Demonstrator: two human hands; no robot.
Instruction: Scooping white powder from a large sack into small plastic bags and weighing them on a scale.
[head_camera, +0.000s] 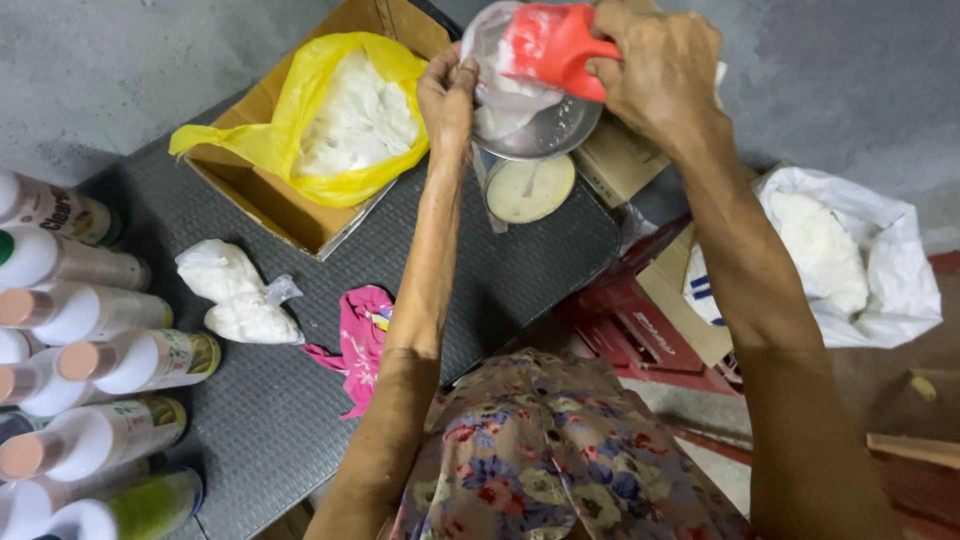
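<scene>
Presently: scoop tipped into bag over scale pan

Presently the red plastic scoop (548, 47) sits at the top of the view, gripped by its handle in the right hand (660, 75), whose fingers are closed firmly round it. The scoop is tilted with its mouth against the opening of a small clear plastic bag (497, 85), which already holds some white powder. The left hand (447, 95) pinches the rim of that bag between thumb and fingertips, holding it open; the fingers are closed on the plastic.

The bag rests in the metal pan (545, 135) of a small dial scale (530, 187), which stands on the dark textured bench (250, 400). Just left of the scale is a cardboard box (265, 195) lined with a yellow plastic bag (290, 110) full of white powder. Nearer the person, on the bench, lie two small filled and tied clear bags (235, 295), touching each other, and beside them a crumpled pink cloth (362, 335).

Along the left edge stands a row of white bottles (100, 375) lying on their sides, caps toward the camera. To the right, off the bench, a large white sack (880, 270) lies open, showing more white powder, against a cardboard carton (680, 300) and red crates (630, 325).
</scene>
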